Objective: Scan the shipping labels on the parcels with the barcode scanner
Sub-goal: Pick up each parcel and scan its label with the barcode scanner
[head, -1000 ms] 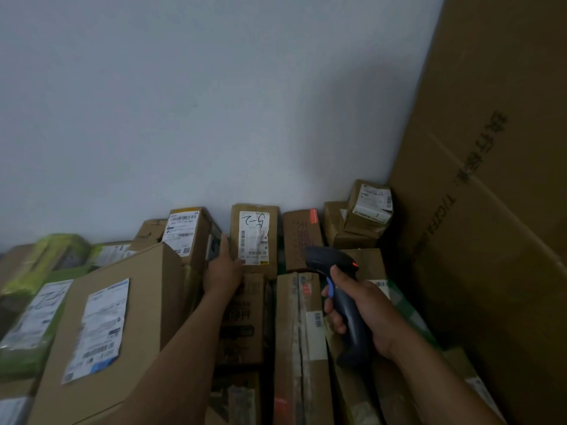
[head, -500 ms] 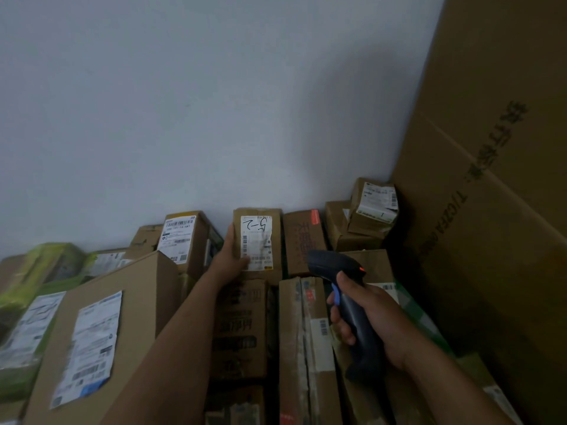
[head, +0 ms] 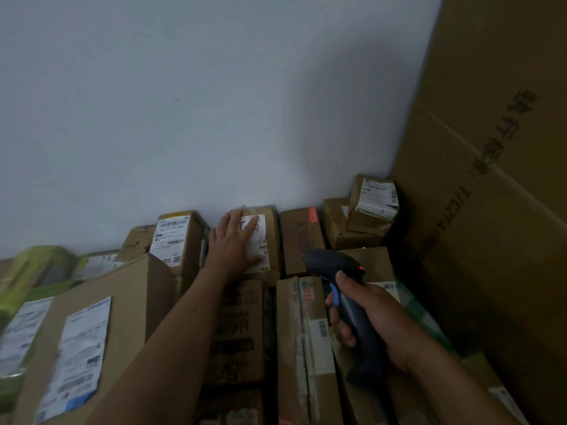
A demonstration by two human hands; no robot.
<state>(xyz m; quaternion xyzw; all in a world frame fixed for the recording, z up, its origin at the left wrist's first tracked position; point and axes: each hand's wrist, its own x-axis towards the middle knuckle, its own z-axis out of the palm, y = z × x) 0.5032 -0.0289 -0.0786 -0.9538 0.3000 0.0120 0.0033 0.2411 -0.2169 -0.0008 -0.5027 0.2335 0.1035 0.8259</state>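
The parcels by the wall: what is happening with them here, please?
A person is scanning parcel labels. The left hand lies flat on the white label of a small box, covering part of it. The right hand grips a dark barcode scanner, its head pointing toward that box, with a red light showing.

I see the left hand lying flat, fingers spread, on the white shipping label of a small brown parcel that stands against a pale wall. The right hand grips a dark barcode scanner with a blue trigger and a glowing red light. A large carton stands at the right.
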